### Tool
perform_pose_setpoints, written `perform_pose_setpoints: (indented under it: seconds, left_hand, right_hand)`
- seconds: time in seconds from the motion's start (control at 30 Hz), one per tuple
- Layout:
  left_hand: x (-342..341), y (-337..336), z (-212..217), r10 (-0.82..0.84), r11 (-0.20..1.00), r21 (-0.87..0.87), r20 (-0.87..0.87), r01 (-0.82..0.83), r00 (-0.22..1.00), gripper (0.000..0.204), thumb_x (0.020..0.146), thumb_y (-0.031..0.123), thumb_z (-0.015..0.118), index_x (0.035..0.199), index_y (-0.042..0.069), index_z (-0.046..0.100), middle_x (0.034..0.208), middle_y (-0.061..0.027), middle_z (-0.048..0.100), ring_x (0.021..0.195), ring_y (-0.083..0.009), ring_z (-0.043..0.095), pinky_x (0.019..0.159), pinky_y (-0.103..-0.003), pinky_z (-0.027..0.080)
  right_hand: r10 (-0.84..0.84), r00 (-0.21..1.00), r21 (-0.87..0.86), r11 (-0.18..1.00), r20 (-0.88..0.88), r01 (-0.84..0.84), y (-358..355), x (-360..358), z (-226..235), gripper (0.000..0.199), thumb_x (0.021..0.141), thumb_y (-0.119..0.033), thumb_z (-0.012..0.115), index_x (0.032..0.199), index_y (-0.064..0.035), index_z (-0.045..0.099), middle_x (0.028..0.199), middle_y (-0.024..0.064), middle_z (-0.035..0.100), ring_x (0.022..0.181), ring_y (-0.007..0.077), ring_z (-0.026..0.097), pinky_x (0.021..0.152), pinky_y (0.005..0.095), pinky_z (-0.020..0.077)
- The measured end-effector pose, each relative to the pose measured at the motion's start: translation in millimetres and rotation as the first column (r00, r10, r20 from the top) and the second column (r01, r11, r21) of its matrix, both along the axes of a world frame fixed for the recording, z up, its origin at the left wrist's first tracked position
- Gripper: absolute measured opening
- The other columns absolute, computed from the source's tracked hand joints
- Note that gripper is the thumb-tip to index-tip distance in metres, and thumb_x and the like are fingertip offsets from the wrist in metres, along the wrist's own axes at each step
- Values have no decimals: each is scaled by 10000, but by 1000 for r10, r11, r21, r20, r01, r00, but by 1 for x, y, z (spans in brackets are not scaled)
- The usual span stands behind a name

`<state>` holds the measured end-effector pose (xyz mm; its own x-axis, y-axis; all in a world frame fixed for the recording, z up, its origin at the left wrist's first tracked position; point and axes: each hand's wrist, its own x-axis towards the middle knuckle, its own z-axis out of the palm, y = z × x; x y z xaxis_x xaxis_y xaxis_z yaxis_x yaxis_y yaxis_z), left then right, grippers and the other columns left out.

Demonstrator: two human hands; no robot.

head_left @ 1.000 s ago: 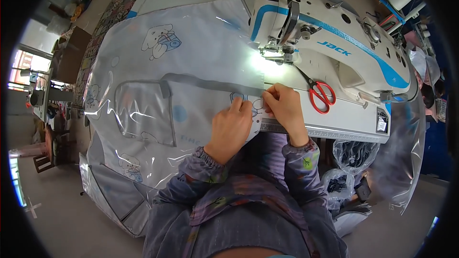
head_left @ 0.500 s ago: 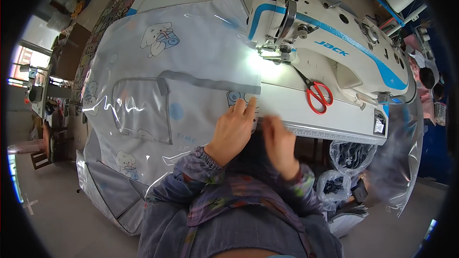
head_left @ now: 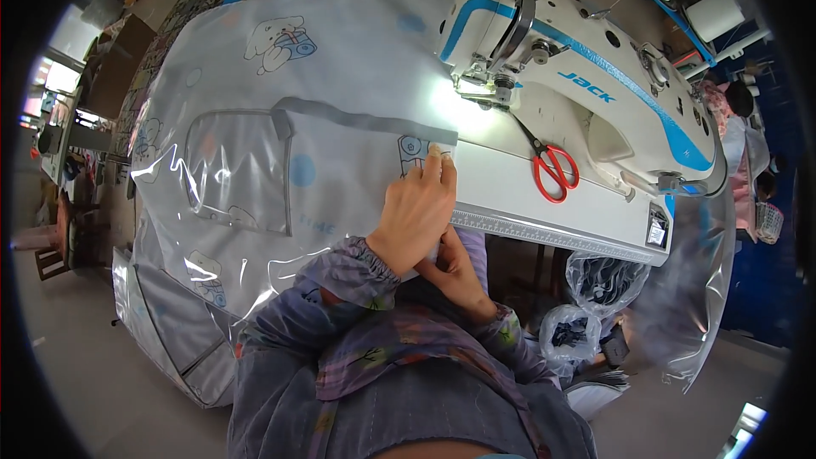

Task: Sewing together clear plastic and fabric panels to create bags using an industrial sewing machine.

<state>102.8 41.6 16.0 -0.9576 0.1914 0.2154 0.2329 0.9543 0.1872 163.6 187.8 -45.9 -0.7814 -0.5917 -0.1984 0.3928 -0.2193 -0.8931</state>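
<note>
Head view: left of the sewing machine [head_left: 629, 68], a printed sheet [head_left: 340, 178] is being pressed by the unclenched left hand [head_left: 418, 208]; its grey strip [head_left: 365, 121] is lying left-to-right just beyond, farther from the right hand [head_left: 457, 270], whose grip cannot be told.

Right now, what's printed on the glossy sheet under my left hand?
The glossy sheet has cartoon dogs and blue dots on pale grey, clearest in the head view.
</note>
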Motion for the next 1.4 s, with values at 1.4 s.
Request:
perform_pose_setpoints:
  seconds: [1.4]
  left_hand:
    - [108, -18, 23, -12, 999, 40, 153, 6, 988, 547, 847, 89, 598, 1378, -33, 544, 990, -81, 569, 815, -222, 652, 627, -347, 559]
  right_hand:
    - [6, 983, 271, 962, -184, 45, -9, 67, 12, 675, 919, -91, 710, 1514, -24, 400, 1370, 188, 605, 1257, 226, 585, 1020, 350, 481]
